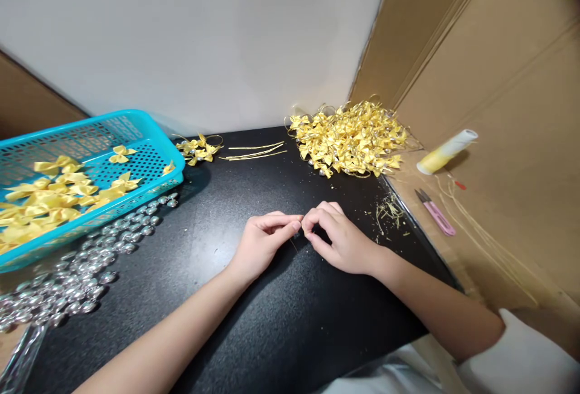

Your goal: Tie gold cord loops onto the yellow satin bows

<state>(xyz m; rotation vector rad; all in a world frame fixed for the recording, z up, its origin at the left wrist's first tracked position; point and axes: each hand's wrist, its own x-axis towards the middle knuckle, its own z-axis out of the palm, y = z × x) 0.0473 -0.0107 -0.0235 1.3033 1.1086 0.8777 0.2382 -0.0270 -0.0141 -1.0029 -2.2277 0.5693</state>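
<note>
My left hand (pixel 267 240) and my right hand (pixel 338 238) meet over the middle of the black table (pixel 235 333). Both are closed in a pinch, fingertips almost touching. A thin dark strand hangs below the left fingertips, and a small shiny bit shows between the hands; what each one grips is too small to make out. Beyond them lie several short gold cords (pixel 256 152). A small group of yellow bows (pixel 198 149) is left of the cords, and a large heap of yellow bows with gold loops (pixel 348 140) is to their right.
A blue basket (pixel 170 170) with loose yellow bows stands at the left, beside many silver beads (pixel 86 279). On the right are cord scraps (pixel 392 209), pink snips (pixel 435 213), a white-yellow spool (pixel 446 152) and long cords (pixel 493 240). A white wall (pixel 203 37) rises behind.
</note>
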